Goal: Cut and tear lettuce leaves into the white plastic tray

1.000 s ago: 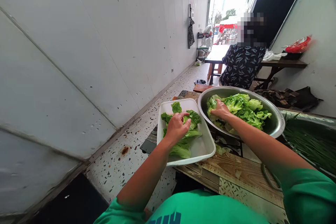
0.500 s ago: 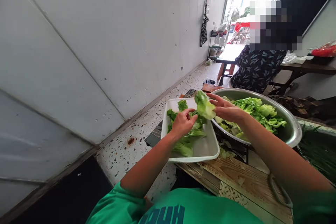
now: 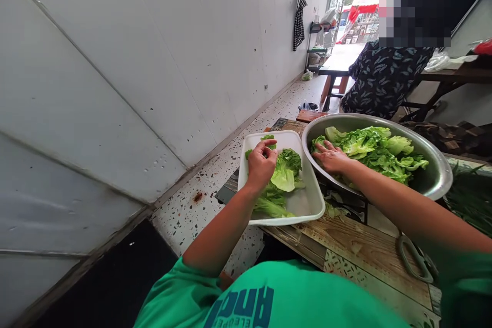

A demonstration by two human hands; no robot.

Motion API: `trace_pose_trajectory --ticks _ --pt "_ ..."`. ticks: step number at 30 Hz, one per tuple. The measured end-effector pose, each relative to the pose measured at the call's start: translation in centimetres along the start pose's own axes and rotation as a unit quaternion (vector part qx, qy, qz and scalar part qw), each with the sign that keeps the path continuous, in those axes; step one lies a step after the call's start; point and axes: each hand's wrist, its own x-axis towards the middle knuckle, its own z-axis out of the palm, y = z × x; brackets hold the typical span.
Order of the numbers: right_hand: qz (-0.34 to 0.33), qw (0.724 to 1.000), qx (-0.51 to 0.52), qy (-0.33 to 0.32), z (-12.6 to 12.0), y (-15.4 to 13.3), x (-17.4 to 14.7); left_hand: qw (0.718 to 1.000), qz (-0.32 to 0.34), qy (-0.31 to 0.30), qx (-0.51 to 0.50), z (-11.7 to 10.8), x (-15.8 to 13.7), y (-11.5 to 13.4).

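Observation:
Green lettuce leaves (image 3: pixel 283 177) lie in a white plastic tray (image 3: pixel 317 210). My left hand (image 3: pixel 262 164) hovers over the tray's left part, fingers loosely curved and apart, with no leaf visible in them. To the right, a large metal basin (image 3: pixel 442 174) holds a heap of wet-looking lettuce (image 3: pixel 369 146). Inside the basin's left side, my right hand (image 3: pixel 332 158) reaches down with spread fingers, touching the leaves there. Its fingertips are partly hidden, and no leaf is seen lifted.
Tray and basin stand on a wooden table (image 3: pixel 357 241). Scissors (image 3: pixel 417 261) lie near its front edge. Dark green long leaves (image 3: pixel 471 192) are at the right. Beyond sits a person in a patterned top (image 3: pixel 388 79). A white wall (image 3: pixel 172 61) runs along the left.
The lettuce leaf that was between my hands now lies in the tray. My right hand has moved right and down into the basin; my left hand stays over the tray. The view tilted slightly downward.

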Motion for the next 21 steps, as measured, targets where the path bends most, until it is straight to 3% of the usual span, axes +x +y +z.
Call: trace_pose_trajectory --ticks 4,8,9,11,13,14,19,21 --pt "0.058 0.984 0.146 0.081 0.5 -0.4 0.9 0.999 -0.025 -0.012 -0.024 0.0 -0.2 0.4" --pt "0.152 0.939 0.263 0.161 -0.7 1.3 1.5 0.988 -0.093 -0.104 -0.069 -0.2 0.1 1.9" --pt "0.183 0.906 0.338 0.179 -1.2 1.8 1.4 0.983 -0.104 -0.137 -0.07 -0.1 0.3 2.4" --pt "0.229 0.795 0.524 0.202 -2.3 2.8 1.1 0.969 -0.127 -0.199 -0.067 0.3 0.7 3.3" --pt "0.229 0.679 0.667 0.205 -3.5 3.4 0.6 0.954 -0.16 -0.242 -0.076 1.1 1.3 3.8" --pt "0.218 0.644 0.704 0.203 -4.1 3.6 0.2 0.945 -0.183 -0.259 -0.084 1.7 1.5 3.8" --pt "0.127 0.582 0.766 0.243 -6.3 3.0 -1.6 0.894 -0.289 -0.317 -0.126 4.3 2.5 3.6" --pt "0.06 0.572 0.772 0.27 -6.7 1.7 -2.2 0.881 -0.313 -0.315 -0.165 4.8 2.7 3.7"
